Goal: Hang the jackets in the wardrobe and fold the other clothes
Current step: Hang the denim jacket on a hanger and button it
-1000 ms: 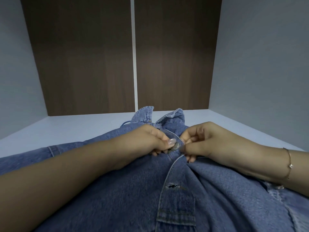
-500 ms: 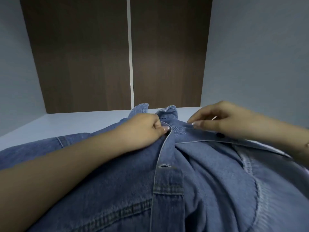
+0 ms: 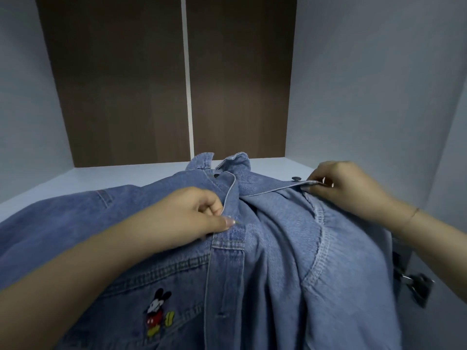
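Observation:
A blue denim jacket (image 3: 278,261) with a cartoon mouse patch lies spread over the white shelf (image 3: 101,178) inside the wardrobe, collar pointing to the back. My left hand (image 3: 192,215) pinches the buttonhole placket near the chest, thumb on top of the fabric. My right hand (image 3: 346,188) pinches the other front edge next to a dark metal button, pulled out to the right so the jacket front lies open.
The wardrobe's brown back panel (image 3: 242,84) has a white vertical strip down its middle. Grey side walls (image 3: 379,97) close in left and right. A metal door hinge (image 3: 417,286) shows at the right edge.
My hands, together at the top button a second ago, have parted. The right hand drew its front edge out to the right; the left slid down the placket.

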Tool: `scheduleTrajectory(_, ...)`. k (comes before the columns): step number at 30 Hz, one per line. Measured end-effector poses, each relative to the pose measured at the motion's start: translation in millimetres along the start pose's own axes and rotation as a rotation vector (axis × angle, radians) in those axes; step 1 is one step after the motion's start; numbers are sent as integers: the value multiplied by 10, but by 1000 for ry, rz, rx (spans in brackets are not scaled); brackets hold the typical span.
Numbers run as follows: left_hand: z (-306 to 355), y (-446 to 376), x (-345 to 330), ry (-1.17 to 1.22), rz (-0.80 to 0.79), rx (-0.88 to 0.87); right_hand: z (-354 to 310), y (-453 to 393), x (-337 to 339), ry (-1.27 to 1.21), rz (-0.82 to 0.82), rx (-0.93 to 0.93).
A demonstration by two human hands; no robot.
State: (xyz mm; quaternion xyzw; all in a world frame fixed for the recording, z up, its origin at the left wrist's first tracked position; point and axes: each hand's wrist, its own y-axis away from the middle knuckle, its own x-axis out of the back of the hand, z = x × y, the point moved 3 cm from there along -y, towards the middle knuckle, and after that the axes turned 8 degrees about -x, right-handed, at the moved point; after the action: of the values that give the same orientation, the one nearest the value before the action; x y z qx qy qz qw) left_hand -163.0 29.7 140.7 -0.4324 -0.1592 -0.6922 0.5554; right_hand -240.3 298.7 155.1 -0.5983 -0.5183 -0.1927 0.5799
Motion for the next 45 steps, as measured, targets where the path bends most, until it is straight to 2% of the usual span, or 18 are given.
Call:
scheduleTrajectory(4,81,87,-99,330,175,17,-198,172,193,-85,234,208)
scheduleTrajectory(7,221,77,-53,542,305,-18,-396,313,324,-127,275,338)
scheduleTrajectory(9,295,86,-80,570,345,-38,-553,421,304,-117,271,407)
scheduleTrajectory(12,320,139,-243,592,379,-27,-726,601,138,-156,342,423)
scheduleTrajectory(16,372,242,-396,685,432,1,-792,802,-135,-383,511,393)
scheduleTrajectory(20,398,294,-491,775,490,39,-758,823,-335,-628,533,409)
scheduleTrajectory(24,398,329,-535,870,535,47,-730,810,-409,-671,545,470)
scheduleTrajectory(29,380,393,-540,712,619,41,-718,782,-406,-653,543,544)
scheduleTrajectory(34,404,386,-494,456,641,-12,-727,736,-374,-597,440,600)
scheduleTrajectory(40,427,318,-454,273,547,-106,-680,621,-323,-664,204,605)
scheduleTrajectory(45,418,280,-416,86,427,-236,-664,509,-283,-605,18,555)
